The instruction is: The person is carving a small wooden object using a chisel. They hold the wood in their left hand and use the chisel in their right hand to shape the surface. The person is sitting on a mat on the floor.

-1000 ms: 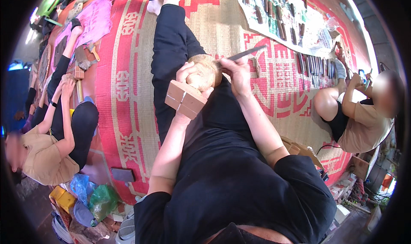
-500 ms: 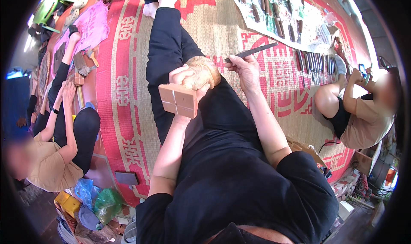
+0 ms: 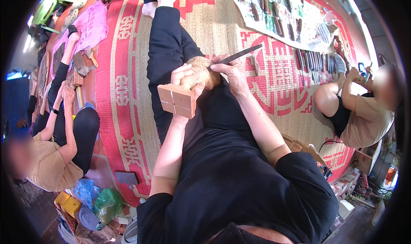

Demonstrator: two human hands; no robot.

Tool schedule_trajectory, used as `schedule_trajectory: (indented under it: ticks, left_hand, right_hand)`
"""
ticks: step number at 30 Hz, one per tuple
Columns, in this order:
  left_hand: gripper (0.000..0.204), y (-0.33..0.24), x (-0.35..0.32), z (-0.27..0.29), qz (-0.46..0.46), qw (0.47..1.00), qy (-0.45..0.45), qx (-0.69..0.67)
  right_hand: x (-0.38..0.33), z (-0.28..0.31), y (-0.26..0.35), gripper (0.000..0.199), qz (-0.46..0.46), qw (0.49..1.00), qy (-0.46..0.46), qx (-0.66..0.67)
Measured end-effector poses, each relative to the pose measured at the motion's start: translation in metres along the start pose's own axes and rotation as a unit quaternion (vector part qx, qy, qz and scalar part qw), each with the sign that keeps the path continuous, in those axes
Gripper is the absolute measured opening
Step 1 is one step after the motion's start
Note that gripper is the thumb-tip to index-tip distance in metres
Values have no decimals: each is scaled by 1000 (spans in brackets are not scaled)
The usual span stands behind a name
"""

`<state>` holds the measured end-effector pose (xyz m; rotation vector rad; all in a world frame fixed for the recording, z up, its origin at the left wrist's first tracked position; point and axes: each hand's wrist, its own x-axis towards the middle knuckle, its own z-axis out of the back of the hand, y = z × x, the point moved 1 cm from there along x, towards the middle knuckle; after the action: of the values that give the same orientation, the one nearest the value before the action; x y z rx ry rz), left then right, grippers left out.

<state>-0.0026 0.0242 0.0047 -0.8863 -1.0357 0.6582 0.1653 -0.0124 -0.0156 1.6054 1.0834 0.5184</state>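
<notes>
My left hand (image 3: 181, 75) is wrapped round a carved pale wooden figure (image 3: 200, 70), whose square base (image 3: 176, 101) with light crossed lines faces up toward me. The carving is held above my lap, against my dark trousers. In my right hand (image 3: 234, 76), thumb and fingers pinch a long, dark, flat file-like tool (image 3: 244, 53). Its near end meets the right side of the carving, and the far end points away to the upper right. My fingers partly hide the contact spot.
A woven red-and-straw mat (image 3: 274, 89) spreads beneath me. At the far right, a pale sheet (image 3: 314, 35) bears several wooden-handled tools beside a row of chisels (image 3: 317, 63). People sit at left (image 3: 60, 158) and right (image 3: 364, 119). A dark block (image 3: 126, 178) lies at my left.
My right hand has moved left with the file-like tool, bringing its near end from apart to against the carving. My left hand and the carving have barely shifted.
</notes>
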Motion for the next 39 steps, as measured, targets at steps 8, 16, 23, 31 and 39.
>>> schedule_trajectory:
  ticks: [8,16,23,31,39]
  left_hand:
    - [42,0,1,-1,30,999,-12,-40]
    - [43,-1,0,-1,36,999,-7,-38]
    - [42,-6,0,0,41,998,-14,-48]
    - [42,-3,0,-2,48,996,-22,-70]
    - [42,-2,-1,-1,44,996,-13,-73]
  right_hand:
    - [18,22,-13,12,-71,994,-47,74]
    - [7,8,4,13,-9,1000,6,-15]
    - [20,18,-7,9,-74,994,-43,61]
    - [-7,3,7,11,-1,1000,8,9]
    - [6,20,-5,7,-53,994,-53,77]
